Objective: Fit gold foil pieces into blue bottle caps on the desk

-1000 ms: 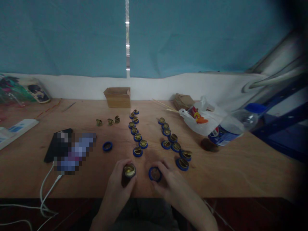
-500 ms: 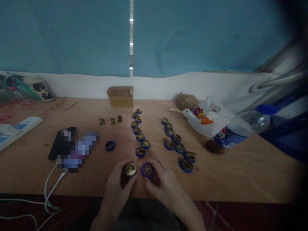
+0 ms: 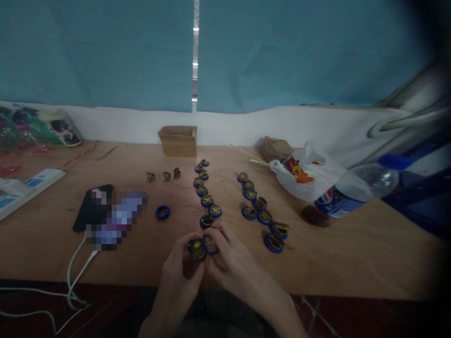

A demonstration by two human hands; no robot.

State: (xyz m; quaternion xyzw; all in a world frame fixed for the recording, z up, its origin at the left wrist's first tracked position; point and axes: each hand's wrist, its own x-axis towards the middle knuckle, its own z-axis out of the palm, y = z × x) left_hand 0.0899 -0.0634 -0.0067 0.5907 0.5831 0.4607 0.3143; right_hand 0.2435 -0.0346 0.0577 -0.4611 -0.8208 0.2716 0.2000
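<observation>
a gold-coloured round metal cap meets a blue plastic ring cap between the fingertips. beyond the grip run two rows of blue-rimmed caps with gold centres, with a lone blue ring off to the left. the tan plywood tabletop carries a plain brown cardboard box and, to the right, a clear plastic bottle with a blue cap and blue label. behind hangs a teal fabric backdrop.

Dim light throughout. Teal curtain hangs across the back, a bright slit at its middle seam. White wall strip below it. Bare wooden tabletop runs wall to near edge. Blue metal frame at far right.
</observation>
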